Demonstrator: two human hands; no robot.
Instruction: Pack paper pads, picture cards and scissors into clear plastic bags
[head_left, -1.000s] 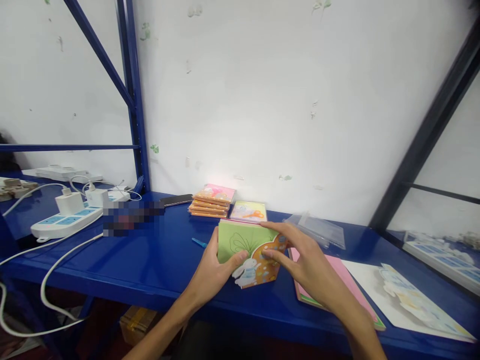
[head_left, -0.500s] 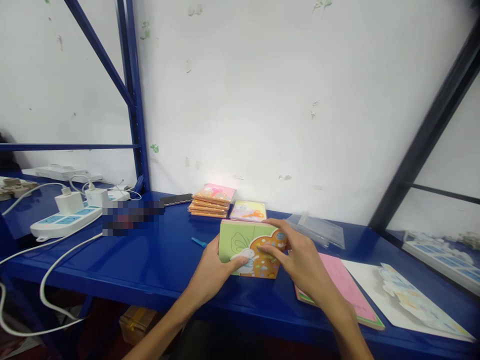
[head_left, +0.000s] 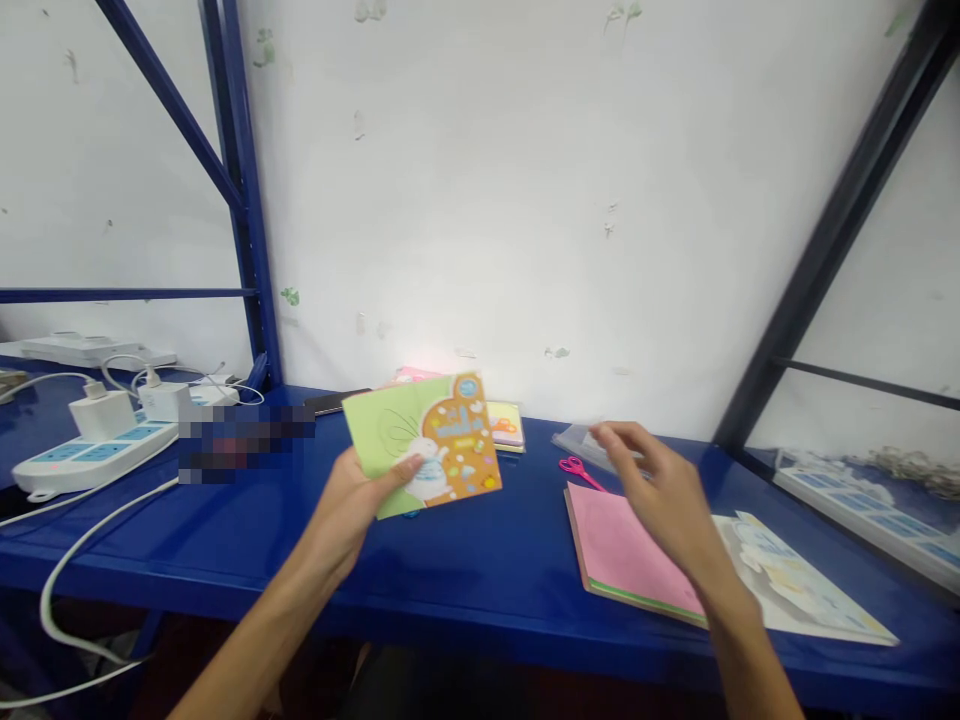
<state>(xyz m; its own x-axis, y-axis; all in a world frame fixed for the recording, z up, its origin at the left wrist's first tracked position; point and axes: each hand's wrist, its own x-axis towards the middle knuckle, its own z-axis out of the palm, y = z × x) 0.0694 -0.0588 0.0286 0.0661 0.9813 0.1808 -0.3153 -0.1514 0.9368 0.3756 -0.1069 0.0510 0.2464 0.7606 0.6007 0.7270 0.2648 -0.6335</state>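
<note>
My left hand [head_left: 367, 495] holds a paper-craft booklet [head_left: 469, 455] raised above the blue table, its thumb across the front. The booklet has a light green side with a line drawing and an orange side printed with a white rabbit. To the right, my right hand [head_left: 660, 490] is off the booklet, its fingers stretched forward and nothing seen in them. Its fingertips are close to the clear plastic bags [head_left: 577, 445]; whether they touch I cannot tell. Pink-handled scissors [head_left: 576, 467] lie just left of that hand. Below it rests a stack of pink and green paper [head_left: 615, 540].
Behind the booklet are a partly hidden pile of packs [head_left: 412, 374] and a yellowish pack [head_left: 508, 425]. White printed sheets [head_left: 810, 590] lie at the right. A power strip [head_left: 112, 450] with chargers and white cables occupies the left. Blue frame posts [head_left: 251, 250] stand at the back.
My right hand has let go of the booklet and moved right toward the plastic bags. My left hand has lifted and tilted the booklet, moving it left. The pink scissors have come into sight.
</note>
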